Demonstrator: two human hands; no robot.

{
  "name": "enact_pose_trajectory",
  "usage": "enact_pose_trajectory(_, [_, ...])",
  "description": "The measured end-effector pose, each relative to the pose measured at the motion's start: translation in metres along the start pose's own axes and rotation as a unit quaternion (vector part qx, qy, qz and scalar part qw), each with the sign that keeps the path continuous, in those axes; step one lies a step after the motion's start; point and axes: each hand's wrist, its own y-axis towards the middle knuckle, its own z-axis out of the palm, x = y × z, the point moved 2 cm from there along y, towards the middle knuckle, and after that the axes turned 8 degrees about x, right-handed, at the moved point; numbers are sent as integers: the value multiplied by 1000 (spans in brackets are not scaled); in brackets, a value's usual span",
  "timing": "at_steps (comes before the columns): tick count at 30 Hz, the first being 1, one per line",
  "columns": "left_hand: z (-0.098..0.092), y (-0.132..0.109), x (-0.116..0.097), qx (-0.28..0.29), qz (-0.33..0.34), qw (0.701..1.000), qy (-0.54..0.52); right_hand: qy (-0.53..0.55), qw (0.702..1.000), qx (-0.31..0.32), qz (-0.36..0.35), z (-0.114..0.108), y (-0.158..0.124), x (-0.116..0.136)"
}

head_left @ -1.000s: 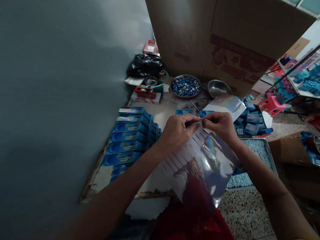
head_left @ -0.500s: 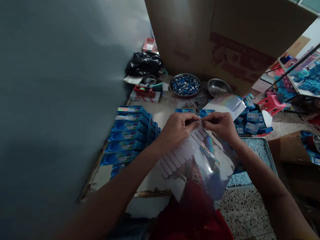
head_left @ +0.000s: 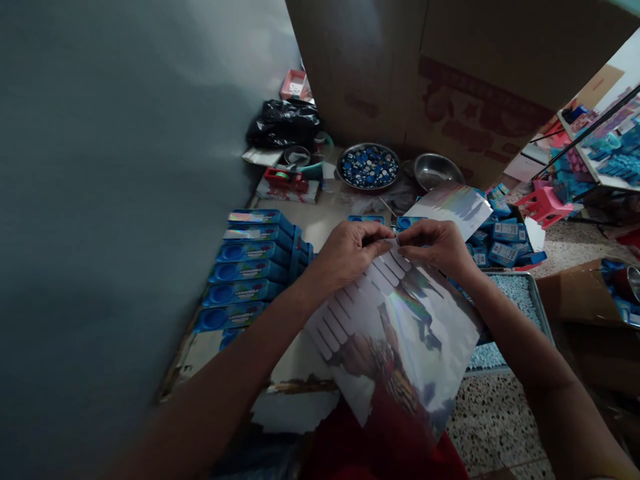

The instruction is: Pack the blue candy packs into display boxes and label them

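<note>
A shiny holographic sticker sheet (head_left: 400, 333) with rows of small strips cut along its left edge slants over my lap. My left hand (head_left: 347, 253) and my right hand (head_left: 437, 245) meet at its top corner. Both pinch there with thumb and fingers closed, on what looks like one small strip at the sheet's edge. A second holographic sheet (head_left: 450, 205) lies just beyond my right hand. Two small blue boxes (head_left: 367, 219) sit on the low board right behind my fingers.
Stacked blue boxes (head_left: 250, 267) line the board's left side. Behind stand a metal bowl of blue caps (head_left: 369, 167), an empty metal bowl (head_left: 437, 172), a red tape dispenser (head_left: 286, 179) and a large cardboard box (head_left: 450, 73). A tray of pale blue pieces (head_left: 520, 300) lies right.
The sheet has swung flatter and lower over my lap, showing more of its face. Both hands stay pinched at its top corner, shifted slightly left.
</note>
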Motion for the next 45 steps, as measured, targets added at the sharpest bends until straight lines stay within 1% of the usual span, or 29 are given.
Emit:
enact_pose_trajectory(4, [-2,3,4,22,4,1000,-3,-18,1000,23,4,-6,6,0])
enact_pose_trajectory(10, [-4,7,11,21,-9,999,-28,-11,999,42,2,-10,11,-3])
enact_pose_trajectory(15, [-6,8,13,12,-8,1000,-17,-19,999,49,-7,-11,13,-4])
enact_pose_trajectory(22, [-6,12,24,0,-11,1000,-24,-84,995,48,-39,-10,16,-5])
enact_pose_trajectory(26, [-8,14,30,12,-33,998,-48,-105,992,52,-47,-10,18,-8])
enact_pose_trajectory(28, [-9,13,31,20,-42,997,-58,-141,987,51,-65,-11,17,-6])
enact_pose_trajectory(30, [-11,13,29,21,-44,997,-62,-211,971,44,-103,-12,16,-2])
enact_pose_trajectory(34, [-13,13,25,14,-30,998,-51,-338,922,52,-180,-6,11,1])
enact_pose_trajectory(36, [-13,14,26,9,-30,998,-53,-387,900,58,-194,-2,10,0])
enact_pose_trajectory(39, [-13,15,30,9,-57,995,-87,-455,863,52,-214,4,5,-4])
enact_pose_trajectory(42, [-13,13,31,34,-87,988,-125,-505,828,49,-238,8,-2,-8])
enact_pose_trajectory(45, [-13,10,30,59,-99,984,-137,-527,809,52,-254,9,-9,-9])
